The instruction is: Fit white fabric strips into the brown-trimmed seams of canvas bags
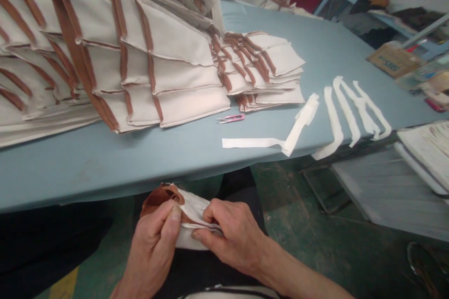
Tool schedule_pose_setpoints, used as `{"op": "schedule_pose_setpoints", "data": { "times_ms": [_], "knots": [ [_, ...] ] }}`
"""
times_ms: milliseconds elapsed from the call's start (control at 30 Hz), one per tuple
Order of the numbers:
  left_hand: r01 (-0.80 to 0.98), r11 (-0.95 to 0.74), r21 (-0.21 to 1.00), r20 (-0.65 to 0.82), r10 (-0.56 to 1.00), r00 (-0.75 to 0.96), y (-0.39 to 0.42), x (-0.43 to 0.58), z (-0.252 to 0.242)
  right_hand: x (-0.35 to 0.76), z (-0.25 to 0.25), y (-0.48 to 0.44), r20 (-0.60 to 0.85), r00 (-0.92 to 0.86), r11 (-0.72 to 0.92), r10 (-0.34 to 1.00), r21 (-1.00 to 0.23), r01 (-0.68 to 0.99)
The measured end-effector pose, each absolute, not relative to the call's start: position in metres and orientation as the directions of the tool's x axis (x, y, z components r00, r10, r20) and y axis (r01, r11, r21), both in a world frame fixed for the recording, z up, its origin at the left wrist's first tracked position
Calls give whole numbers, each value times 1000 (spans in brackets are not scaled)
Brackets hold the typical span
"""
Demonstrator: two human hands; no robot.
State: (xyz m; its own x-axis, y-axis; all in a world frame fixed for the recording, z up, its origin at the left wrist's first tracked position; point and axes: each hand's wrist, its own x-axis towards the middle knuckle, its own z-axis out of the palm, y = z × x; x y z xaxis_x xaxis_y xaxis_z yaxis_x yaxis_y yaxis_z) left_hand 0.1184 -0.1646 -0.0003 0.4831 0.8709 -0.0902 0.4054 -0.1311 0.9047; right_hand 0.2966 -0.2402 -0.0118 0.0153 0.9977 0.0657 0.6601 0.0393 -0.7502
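Note:
Over my lap, just below the table edge, is a white and brown leather-like piece (194, 203) with a folded edge. My left hand (157, 233) pinches it at its brown, curled end, thumb on top. Closed on the white side along the seam is my right hand (233, 233), fingers curled over it and thumb underneath. The underside of the piece and the tips of several fingers are hidden. Pink-handled thread snips (231, 118) lie on the table beyond my hands.
Stacked white pieces with brown edges (185, 72) cover the table's left side, with a smaller stack (259, 63) beside them. White strips (301, 124) lie along the front edge of the blue-covered table (168, 161). A cardboard box (394, 60) stands at the right.

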Motion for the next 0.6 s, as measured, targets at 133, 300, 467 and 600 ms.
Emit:
{"op": "schedule_pose_setpoints", "data": {
  "times_ms": [133, 300, 467, 600],
  "knots": [
    [456, -146, 878, -118, 857, 502, -162, 117, -4, 296, -23, -241, 162, 77, 61, 984, -704, 708],
    [429, -13, 903, -216, 850, 481, -163, 123, -5, 299, -34, -246, 159, 19, 101, 987, -708, 699],
    [209, 392, 896, -435, 867, 242, -169, 140, -18, 292, -40, -250, 17, -10, 19, 1000, -680, 733],
    [55, 565, 823, -565, 806, 176, -173, 161, -22, 285, -40, -254, -113, 33, -99, 993, -648, 755]
  ]
}}
